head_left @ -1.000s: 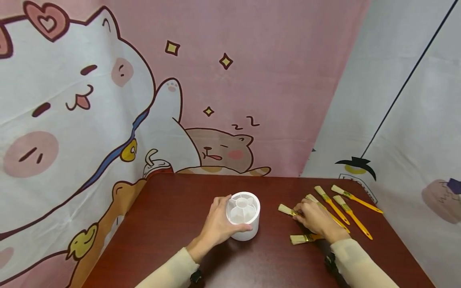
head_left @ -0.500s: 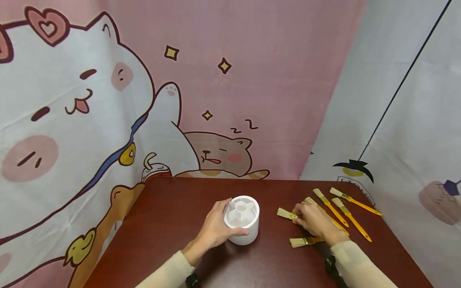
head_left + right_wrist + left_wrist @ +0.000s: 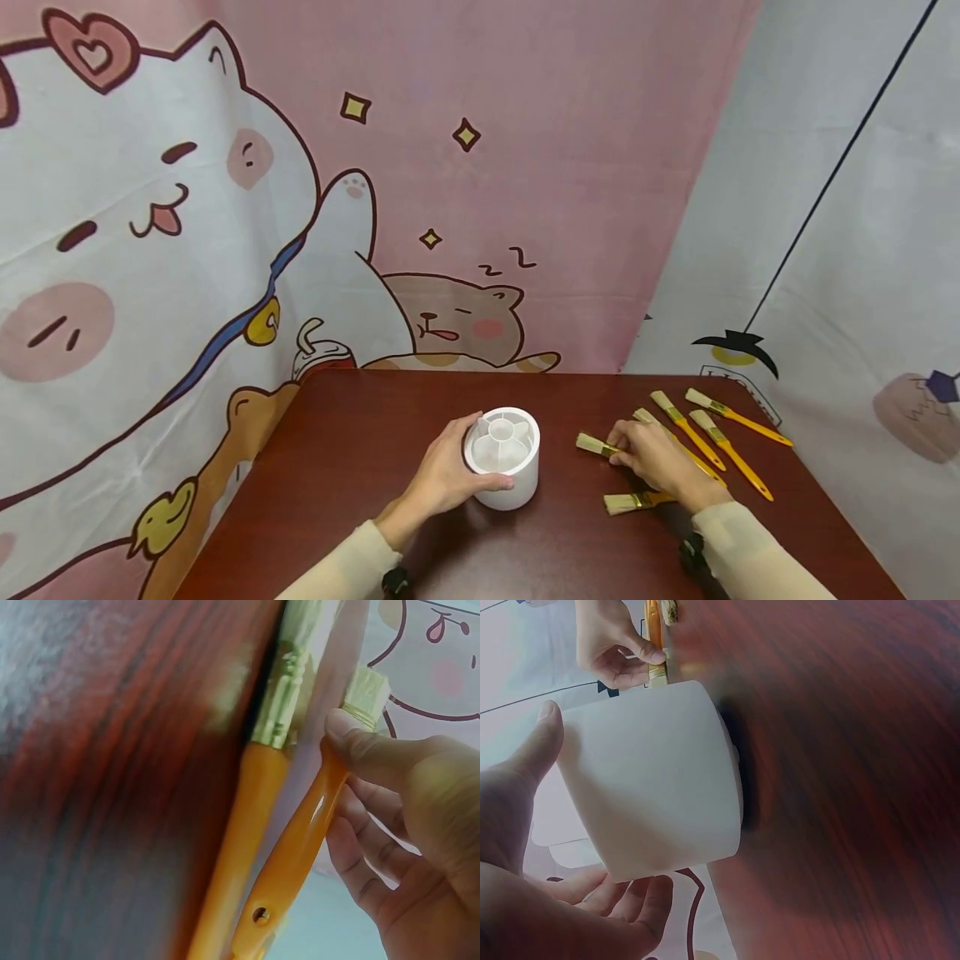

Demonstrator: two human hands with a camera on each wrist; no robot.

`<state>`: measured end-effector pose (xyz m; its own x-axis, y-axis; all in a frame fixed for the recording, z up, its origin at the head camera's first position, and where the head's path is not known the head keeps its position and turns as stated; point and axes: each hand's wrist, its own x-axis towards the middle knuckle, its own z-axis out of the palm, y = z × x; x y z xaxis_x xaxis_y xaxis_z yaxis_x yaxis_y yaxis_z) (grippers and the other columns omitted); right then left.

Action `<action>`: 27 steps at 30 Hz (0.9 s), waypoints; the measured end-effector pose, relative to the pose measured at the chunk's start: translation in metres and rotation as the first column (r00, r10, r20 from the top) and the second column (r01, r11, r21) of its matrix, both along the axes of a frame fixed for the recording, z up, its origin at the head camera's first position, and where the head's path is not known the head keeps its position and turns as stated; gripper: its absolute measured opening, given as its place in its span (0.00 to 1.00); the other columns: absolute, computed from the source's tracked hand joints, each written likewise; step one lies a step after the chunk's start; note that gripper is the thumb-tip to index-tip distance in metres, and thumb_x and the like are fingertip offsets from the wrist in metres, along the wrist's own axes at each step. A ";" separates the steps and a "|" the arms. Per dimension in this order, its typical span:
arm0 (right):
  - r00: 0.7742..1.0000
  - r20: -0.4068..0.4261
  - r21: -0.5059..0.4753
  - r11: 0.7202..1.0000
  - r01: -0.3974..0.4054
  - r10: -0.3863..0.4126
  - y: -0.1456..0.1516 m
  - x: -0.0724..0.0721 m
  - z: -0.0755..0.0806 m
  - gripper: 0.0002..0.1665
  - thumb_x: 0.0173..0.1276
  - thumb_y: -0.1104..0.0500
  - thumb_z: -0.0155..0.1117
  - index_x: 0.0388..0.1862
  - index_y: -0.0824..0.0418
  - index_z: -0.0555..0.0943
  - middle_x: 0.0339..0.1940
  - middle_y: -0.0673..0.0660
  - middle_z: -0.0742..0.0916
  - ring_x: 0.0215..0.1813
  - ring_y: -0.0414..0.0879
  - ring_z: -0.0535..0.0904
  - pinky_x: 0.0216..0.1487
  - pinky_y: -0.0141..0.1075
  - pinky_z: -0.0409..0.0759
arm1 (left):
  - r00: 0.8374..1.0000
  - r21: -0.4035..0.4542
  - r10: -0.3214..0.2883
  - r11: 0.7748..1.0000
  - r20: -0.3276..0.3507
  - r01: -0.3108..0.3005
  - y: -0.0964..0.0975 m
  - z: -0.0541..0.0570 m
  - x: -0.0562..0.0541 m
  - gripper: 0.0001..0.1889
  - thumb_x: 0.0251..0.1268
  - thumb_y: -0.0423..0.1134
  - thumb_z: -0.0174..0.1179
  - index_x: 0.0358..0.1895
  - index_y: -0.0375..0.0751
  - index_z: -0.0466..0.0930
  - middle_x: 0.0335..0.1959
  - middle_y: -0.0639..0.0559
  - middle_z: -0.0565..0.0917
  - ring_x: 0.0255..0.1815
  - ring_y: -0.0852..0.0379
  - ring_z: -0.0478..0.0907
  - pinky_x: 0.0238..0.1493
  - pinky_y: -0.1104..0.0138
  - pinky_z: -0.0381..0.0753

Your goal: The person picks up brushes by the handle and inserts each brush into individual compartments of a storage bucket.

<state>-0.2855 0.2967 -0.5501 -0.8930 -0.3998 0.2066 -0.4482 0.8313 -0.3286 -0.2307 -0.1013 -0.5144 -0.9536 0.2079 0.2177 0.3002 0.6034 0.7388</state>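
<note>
White container [image 3: 525, 473]; orange brush handles [image 3: 291, 851]; dark-streaked red-brown table [image 3: 360, 450]; cartoon-printed pink-and-white backdrop [image 3: 585, 183].

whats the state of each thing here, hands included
cup: upright, no brush in its compartments
left hand: gripping the cup's side
held brush: pinched near the bristles
right hand: pinching that brush
near brush: lying on the table, partly hidden
four other brushes: lying on the table
backdrop: hanging, lightly creased

Gap between white holder [image 3: 520, 487] and pinched brush [image 3: 596, 445], four brushes [image 3: 732, 456] crowding right, half-hidden nearer brush [image 3: 637, 502] perhaps blocking below
</note>
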 end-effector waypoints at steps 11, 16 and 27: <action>0.983 -0.181 -0.064 0.998 -0.020 0.008 -0.007 0.004 0.019 0.12 0.67 0.60 0.91 0.46 0.55 0.95 0.40 0.48 0.95 0.42 0.47 0.90 0.42 0.38 0.91 | 1.000 -0.012 -0.029 0.999 0.002 0.029 0.002 -0.001 -0.005 0.62 0.45 0.58 0.97 0.84 0.36 0.76 0.78 0.40 0.85 0.75 0.39 0.84 0.76 0.42 0.85; 0.975 -0.222 -0.118 0.992 -0.041 0.014 -0.015 0.010 0.031 0.13 0.66 0.60 0.91 0.46 0.53 0.95 0.41 0.46 0.95 0.41 0.43 0.91 0.42 0.38 0.92 | 0.999 -0.007 -0.035 0.999 0.005 0.035 0.000 -0.002 -0.005 0.61 0.47 0.58 0.96 0.84 0.37 0.75 0.79 0.40 0.85 0.76 0.40 0.84 0.78 0.42 0.84; 0.950 -0.310 -0.214 0.971 -0.105 0.034 -0.040 0.024 0.055 0.14 0.66 0.63 0.91 0.45 0.52 0.94 0.36 0.39 0.90 0.37 0.28 0.80 0.36 0.30 0.85 | 0.998 0.000 -0.036 0.999 0.046 0.036 -0.004 0.002 -0.001 0.62 0.50 0.56 0.95 0.86 0.35 0.73 0.81 0.37 0.83 0.80 0.35 0.82 0.81 0.37 0.82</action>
<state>-0.2610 0.2571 -0.4948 -0.7455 -0.3703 0.5541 -0.6098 0.7146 -0.3429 -0.2321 -0.1053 -0.5122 -0.9543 0.2429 0.1739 0.2879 0.5931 0.7519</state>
